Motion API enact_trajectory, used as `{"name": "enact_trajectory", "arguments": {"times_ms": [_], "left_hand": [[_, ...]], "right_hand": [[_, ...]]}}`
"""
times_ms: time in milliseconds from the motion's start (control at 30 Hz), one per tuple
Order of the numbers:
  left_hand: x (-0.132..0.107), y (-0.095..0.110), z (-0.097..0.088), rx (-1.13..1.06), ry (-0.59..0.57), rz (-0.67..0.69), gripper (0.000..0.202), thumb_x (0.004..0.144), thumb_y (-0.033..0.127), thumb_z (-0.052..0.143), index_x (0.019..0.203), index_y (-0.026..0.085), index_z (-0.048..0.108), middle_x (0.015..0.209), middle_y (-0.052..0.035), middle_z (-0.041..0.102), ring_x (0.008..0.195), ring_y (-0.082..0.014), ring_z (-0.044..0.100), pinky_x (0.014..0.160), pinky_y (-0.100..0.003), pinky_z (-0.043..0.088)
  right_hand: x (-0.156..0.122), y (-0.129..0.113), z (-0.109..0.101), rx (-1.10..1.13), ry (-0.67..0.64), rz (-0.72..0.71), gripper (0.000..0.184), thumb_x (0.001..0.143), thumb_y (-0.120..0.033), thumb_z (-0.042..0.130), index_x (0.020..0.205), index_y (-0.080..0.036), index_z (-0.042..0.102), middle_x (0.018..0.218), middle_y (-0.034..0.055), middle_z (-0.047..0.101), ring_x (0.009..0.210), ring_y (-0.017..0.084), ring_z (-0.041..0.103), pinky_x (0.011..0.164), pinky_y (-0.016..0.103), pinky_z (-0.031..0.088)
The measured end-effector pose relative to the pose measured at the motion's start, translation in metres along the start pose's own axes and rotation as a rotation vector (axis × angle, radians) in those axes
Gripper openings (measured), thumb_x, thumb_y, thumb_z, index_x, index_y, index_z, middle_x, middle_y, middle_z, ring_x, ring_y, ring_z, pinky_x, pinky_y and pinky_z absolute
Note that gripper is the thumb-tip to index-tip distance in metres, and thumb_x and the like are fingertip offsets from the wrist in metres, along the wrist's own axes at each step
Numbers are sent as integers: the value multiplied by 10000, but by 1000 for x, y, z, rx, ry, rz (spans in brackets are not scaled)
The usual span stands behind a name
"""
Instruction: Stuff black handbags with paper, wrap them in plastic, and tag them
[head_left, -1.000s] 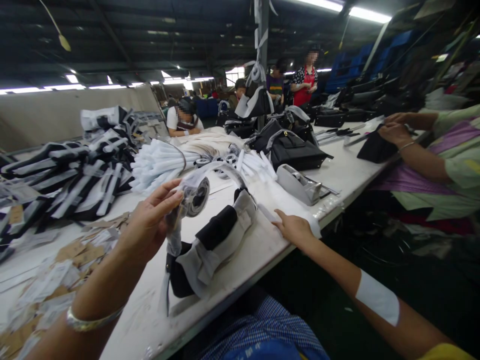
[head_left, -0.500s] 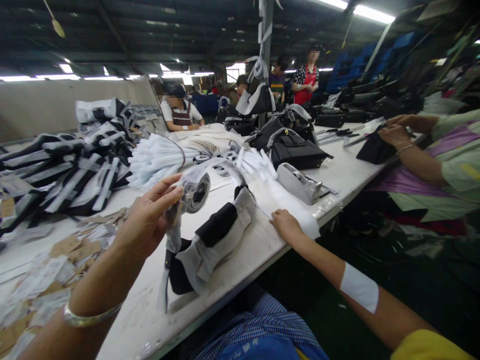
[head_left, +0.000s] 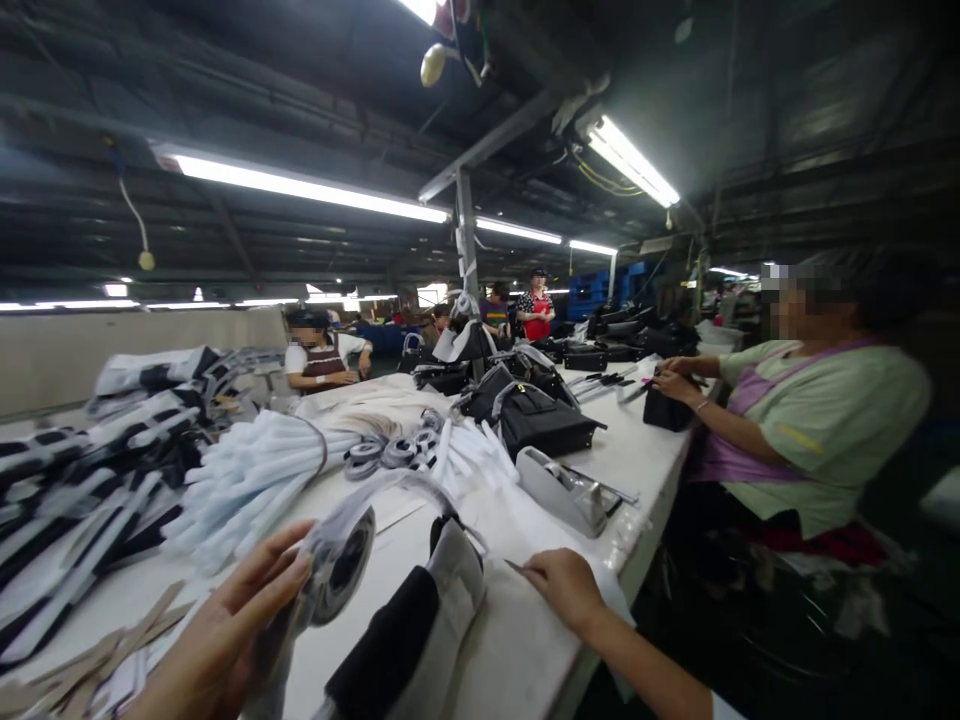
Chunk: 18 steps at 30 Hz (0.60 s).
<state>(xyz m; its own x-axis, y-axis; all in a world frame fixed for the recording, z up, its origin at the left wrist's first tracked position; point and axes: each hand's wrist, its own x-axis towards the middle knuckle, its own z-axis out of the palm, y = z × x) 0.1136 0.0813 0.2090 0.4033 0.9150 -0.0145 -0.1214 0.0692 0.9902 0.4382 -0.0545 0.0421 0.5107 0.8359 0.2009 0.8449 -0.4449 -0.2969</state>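
Note:
My left hand [head_left: 238, 612] is closed on a roll of translucent wrapping strip [head_left: 343, 566], its coil standing out beyond the fingertips. From the roll an arch of strip [head_left: 409, 481] runs over to the far end of a black handbag [head_left: 390, 640]. The bag lies at the table's near edge, partly covered in white wrapping [head_left: 455, 590]; its near end is cut off by the frame. To the right of the bag, low over the table, my right hand [head_left: 564, 590] pinches a thin, pointed, blade-like piece [head_left: 514, 567].
A bundle of white foam tubes [head_left: 251, 485] and several strip coils [head_left: 397, 452] lie ahead. A grey tape dispenser [head_left: 559, 490] stands near the right edge, before a black handbag [head_left: 536, 418]. Wrapped black pieces [head_left: 82, 520] pile up left. A co-worker [head_left: 802, 400] sits at right.
The view has tilted up, so hands and bag appear lower and the co-worker at right shows more fully. A pointed piece now shows in my right hand, which looked flatter on the table before.

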Motion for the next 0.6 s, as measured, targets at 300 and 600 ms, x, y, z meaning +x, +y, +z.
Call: {"name": "enact_trajectory", "arguments": {"times_ms": [300, 600], "left_hand": [[1, -3, -4, 48, -6, -34, 557, 675, 464, 824, 1186, 328, 651, 1211, -15, 704, 1131, -262, 661, 763, -205, 598], [-3, -2, 2, 8, -27, -31, 642, 638, 415, 864, 1224, 284, 637, 1093, 1, 737, 935, -151, 704, 750, -125, 548]], "right_hand": [[6, 18, 4, 763, 89, 206, 315, 718, -466, 663, 730, -177, 790, 762, 67, 767, 763, 273, 701, 680, 317, 474], [-16, -15, -20, 1180, -56, 300, 531, 655, -623, 759, 834, -123, 760, 785, 95, 732, 678, 173, 634, 636, 275, 474]]}}
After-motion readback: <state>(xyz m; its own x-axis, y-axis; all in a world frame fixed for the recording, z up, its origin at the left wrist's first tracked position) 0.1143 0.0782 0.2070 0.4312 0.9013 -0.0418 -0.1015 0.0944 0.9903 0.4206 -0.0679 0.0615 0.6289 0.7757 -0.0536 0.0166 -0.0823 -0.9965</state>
